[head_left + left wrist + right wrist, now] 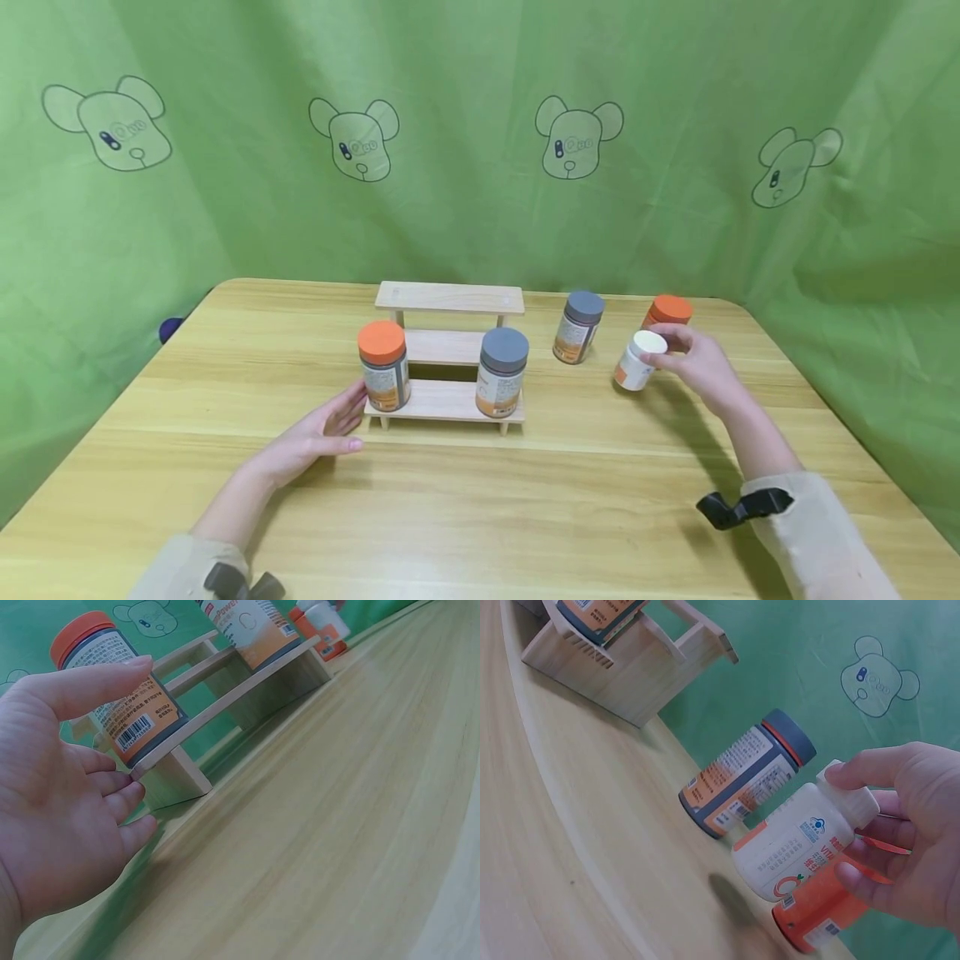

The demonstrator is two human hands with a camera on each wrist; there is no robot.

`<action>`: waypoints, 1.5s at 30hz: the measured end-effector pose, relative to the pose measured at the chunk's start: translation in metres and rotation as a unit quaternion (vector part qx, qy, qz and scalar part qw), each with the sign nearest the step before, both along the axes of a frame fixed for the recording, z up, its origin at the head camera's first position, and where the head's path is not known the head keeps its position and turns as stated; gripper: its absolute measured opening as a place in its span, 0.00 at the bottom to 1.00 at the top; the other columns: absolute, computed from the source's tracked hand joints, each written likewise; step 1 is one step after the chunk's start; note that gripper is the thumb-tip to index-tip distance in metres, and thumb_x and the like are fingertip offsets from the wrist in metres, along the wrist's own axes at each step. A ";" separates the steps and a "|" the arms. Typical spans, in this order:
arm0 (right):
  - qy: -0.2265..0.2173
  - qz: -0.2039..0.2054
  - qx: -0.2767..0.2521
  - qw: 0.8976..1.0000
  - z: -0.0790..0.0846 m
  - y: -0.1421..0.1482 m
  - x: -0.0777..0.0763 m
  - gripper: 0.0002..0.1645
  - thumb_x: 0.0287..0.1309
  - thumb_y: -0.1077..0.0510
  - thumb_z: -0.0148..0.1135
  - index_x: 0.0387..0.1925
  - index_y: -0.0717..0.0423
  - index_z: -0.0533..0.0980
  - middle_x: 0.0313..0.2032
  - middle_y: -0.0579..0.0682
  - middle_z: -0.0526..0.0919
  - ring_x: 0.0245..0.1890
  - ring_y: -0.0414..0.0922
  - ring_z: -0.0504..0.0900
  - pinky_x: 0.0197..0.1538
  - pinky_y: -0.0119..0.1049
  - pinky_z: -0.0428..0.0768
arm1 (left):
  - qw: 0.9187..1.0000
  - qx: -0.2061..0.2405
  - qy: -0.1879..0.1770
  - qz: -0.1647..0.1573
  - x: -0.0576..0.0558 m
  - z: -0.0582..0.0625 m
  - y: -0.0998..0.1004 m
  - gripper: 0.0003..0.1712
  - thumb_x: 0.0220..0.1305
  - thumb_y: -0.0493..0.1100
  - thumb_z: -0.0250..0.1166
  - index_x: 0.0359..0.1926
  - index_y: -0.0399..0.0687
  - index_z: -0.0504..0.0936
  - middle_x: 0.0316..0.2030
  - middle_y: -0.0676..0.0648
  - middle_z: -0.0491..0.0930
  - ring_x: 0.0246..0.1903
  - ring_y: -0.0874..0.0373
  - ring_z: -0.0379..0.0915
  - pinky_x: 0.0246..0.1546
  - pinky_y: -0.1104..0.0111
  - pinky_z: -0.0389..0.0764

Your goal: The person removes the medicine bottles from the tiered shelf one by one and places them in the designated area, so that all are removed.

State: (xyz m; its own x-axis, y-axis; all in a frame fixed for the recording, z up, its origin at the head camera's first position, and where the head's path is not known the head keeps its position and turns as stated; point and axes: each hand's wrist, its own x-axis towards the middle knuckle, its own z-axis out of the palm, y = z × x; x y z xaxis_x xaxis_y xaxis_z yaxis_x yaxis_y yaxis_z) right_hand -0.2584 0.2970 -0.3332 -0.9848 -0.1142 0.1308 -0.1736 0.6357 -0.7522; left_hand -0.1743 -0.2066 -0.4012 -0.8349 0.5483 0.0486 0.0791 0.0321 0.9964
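Observation:
My right hand [693, 367] pinches a small white bottle [635, 360] by its white cap; in the right wrist view the bottle [799, 838] is tilted, with a shadow on the table below it. Fingers relaxed, my left hand [318, 435] is at the left end of a three-step wooden rack [442, 402], its fingertips against or very near the lowest step. On that step stand an orange-lidded bottle [385, 375] at the left and a grey-lidded bottle [500, 383] at the right. The two upper steps hold nothing.
Right of the rack, another grey-lidded bottle [577, 329] stands on the wooden table [480, 517]. Behind my right hand is an orange bottle [667, 310], partly hidden. A green curtain [480, 225] with mouse-head drawings hangs around the table's back and sides.

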 end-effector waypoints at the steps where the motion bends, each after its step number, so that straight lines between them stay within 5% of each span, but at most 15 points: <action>1: -0.001 0.000 0.000 1.000 -0.001 0.001 0.000 0.34 0.56 0.53 0.64 0.58 0.68 0.66 0.50 0.62 0.73 0.45 0.38 0.70 0.46 0.31 0.70 | 1.000 0.000 0.000 0.001 0.000 0.000 0.000 0.52 0.58 0.36 0.60 0.69 0.31 0.31 0.70 0.34 0.29 0.68 0.39 0.27 0.66 0.56 0.38; 19: -0.014 -0.010 0.012 1.000 -0.016 0.009 -0.007 0.34 0.55 0.53 0.64 0.58 0.68 0.66 0.51 0.63 0.72 0.45 0.41 0.70 0.42 0.27 0.71 | 1.000 0.000 -0.003 0.003 -0.001 -0.001 0.000 0.52 0.58 0.35 0.60 0.69 0.32 0.31 0.70 0.34 0.29 0.69 0.40 0.27 0.66 0.56 0.38; 27: -0.001 0.006 0.018 1.000 -0.016 0.007 -0.007 0.33 0.56 0.56 0.63 0.58 0.70 0.65 0.51 0.66 0.72 0.51 0.55 0.69 0.44 0.31 0.70 | 1.000 -0.002 0.002 0.006 0.000 0.001 -0.001 0.52 0.58 0.36 0.60 0.69 0.31 0.31 0.70 0.34 0.30 0.68 0.39 0.28 0.66 0.56 0.38; 45: -0.011 0.005 0.011 1.000 -0.021 0.013 -0.006 0.36 0.57 0.50 0.62 0.59 0.69 0.64 0.53 0.65 0.71 0.52 0.54 0.68 0.45 0.29 0.71 | 1.000 -0.005 -0.004 0.004 0.000 -0.001 0.000 0.53 0.59 0.38 0.60 0.69 0.31 0.31 0.70 0.33 0.30 0.68 0.39 0.28 0.66 0.56 0.37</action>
